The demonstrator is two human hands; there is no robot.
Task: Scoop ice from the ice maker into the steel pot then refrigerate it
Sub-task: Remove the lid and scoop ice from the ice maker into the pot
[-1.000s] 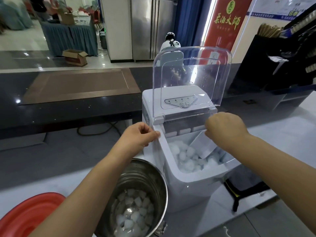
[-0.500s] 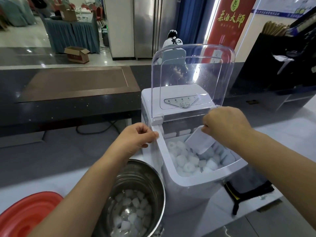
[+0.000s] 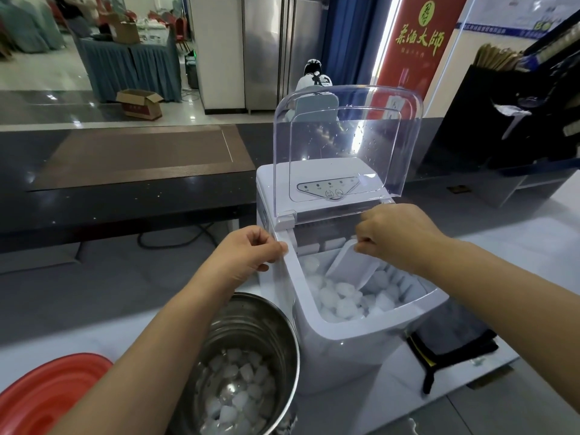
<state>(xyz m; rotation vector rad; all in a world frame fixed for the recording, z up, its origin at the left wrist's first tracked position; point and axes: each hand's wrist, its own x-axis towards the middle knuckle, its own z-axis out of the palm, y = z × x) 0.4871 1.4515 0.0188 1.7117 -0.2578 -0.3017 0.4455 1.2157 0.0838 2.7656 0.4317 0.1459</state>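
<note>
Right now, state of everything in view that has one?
lid: open, standing upright.
ice maker: bin uncovered, ice inside.
scoop: held, tilted tip-down at the bin's ice.
steel pot: uncovered, partly filled with ice.
left hand: grips the ice maker's left rim.
right hand: grips the scoop.

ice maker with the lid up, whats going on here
A person is scooping ice out of the ice maker, whose clear lid stands open. The right hand grips a white scoop that is tipped down into the ice in the bin. The left hand pinches the machine's left rim. The steel pot stands beside the machine's left front and already holds a layer of cubes.
</note>
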